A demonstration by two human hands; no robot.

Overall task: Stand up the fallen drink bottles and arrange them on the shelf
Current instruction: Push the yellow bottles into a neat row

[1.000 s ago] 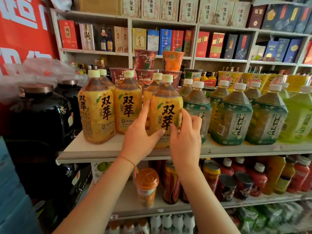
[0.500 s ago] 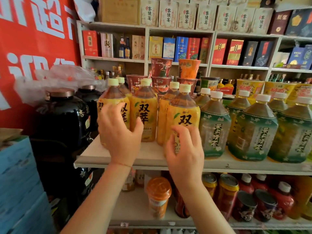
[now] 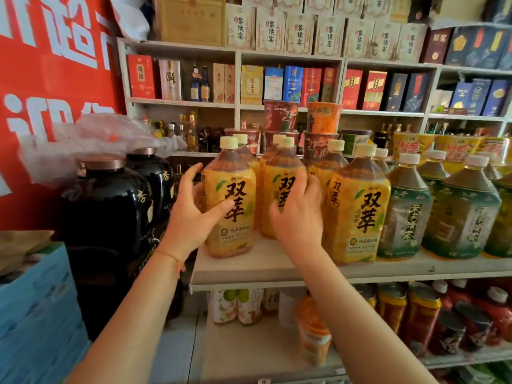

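Several yellow tea bottles with cream caps stand upright at the left end of the white shelf [image 3: 277,268]. My left hand [image 3: 191,217] grips the leftmost yellow bottle [image 3: 235,206], with the thumb across its front and the fingers round its left side. My right hand [image 3: 297,220] grips the middle yellow bottle [image 3: 277,189] just behind it, fingers curled on that bottle's right side. A third front yellow bottle [image 3: 357,214] stands free to the right. Green tea bottles [image 3: 462,214] continue the row, all upright.
Big black jars [image 3: 110,206] under a plastic sheet stand just left of the shelf end. Blue cartons [image 3: 36,314] sit at the lower left. Cup noodles [image 3: 281,115] are stacked behind the bottles. The lower shelf holds cans and red-capped bottles [image 3: 421,314].
My right hand left the right-hand yellow bottle and went to the middle one. My left hand slid from the front of the leftmost bottle to its left side. The view moved closer.
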